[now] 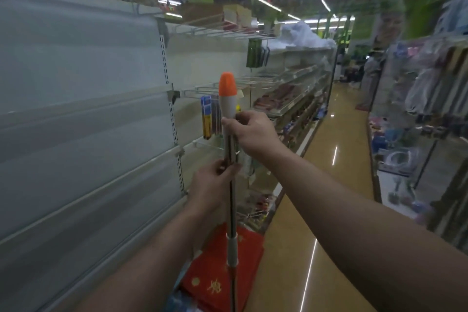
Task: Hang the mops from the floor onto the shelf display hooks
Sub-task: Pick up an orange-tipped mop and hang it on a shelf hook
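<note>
I hold a mop (231, 210) upright in front of me; it has a thin metal pole, a grey grip and an orange cap (227, 83) at the top. My right hand (249, 132) grips the pole just under the grey grip. My left hand (215, 182) holds the pole lower down. The mop's head is out of view below. Wire display hooks (200, 91) stick out from the shelf wall just left of and behind the orange cap. Another row of hooks (222, 30) runs higher up.
A bare grey shelf panel (76, 109) fills the left side. Packaged goods (209, 119) hang behind the mop. Red cloth items (217, 271) lie low by the shelf foot. The shiny aisle floor (329, 185) runs ahead, with clothing racks (430, 99) on the right.
</note>
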A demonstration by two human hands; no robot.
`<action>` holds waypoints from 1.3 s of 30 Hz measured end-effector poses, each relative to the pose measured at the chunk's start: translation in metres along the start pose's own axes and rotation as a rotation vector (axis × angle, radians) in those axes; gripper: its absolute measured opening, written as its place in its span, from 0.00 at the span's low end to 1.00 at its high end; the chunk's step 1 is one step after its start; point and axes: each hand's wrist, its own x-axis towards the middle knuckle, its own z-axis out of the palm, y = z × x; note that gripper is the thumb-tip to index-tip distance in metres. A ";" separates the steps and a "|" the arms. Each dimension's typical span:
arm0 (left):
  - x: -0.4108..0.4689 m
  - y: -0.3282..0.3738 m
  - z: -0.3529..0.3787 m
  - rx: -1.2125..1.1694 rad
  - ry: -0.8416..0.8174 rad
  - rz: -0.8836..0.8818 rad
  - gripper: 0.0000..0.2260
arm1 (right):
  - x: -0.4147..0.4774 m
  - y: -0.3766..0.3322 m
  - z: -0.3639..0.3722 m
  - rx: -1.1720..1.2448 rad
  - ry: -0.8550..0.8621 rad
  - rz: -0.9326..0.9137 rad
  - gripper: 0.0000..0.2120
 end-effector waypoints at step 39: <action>0.305 0.034 0.027 0.411 0.749 -0.143 0.18 | 0.381 0.037 0.048 0.429 -0.519 -0.485 0.16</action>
